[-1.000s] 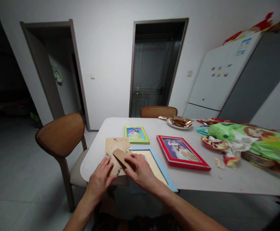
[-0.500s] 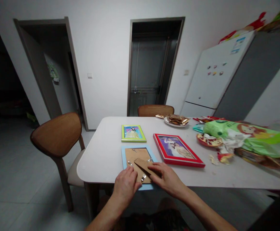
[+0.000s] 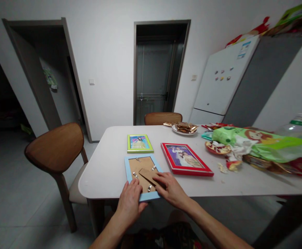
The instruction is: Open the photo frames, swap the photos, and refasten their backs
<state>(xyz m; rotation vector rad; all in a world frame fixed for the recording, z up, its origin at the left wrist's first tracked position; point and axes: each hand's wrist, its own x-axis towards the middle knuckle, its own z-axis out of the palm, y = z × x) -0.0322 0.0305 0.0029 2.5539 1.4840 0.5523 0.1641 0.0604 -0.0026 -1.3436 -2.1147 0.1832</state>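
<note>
A light blue picture frame (image 3: 128, 169) lies face down at the table's near edge, its brown backing board (image 3: 143, 162) facing up. Several small metal clips (image 3: 149, 187) sit along the board. The brown stand flap (image 3: 147, 174) is tilted up off the backing. My left hand (image 3: 130, 200) grips the frame's lower left side, fingers on top and thumb by the bottom edge. Closed over the stand flap and the lower right side is my right hand (image 3: 173, 188); its thumb is partly hidden.
A green photo frame (image 3: 140, 150) and a red photo frame (image 3: 209, 173) lie face up beyond the blue one. To the right are a plate (image 3: 177, 131) of wrapped snacks, an opened pomegranate (image 3: 218, 148) and a green bag (image 3: 244, 138). Wooden chairs (image 3: 60, 145) stand around the table (image 3: 101, 173).
My left hand has shifted from the backing board toward the frame's lower left edge, uncovering the bottom border. My right hand stays at the stand flap. The view has turned slightly right.
</note>
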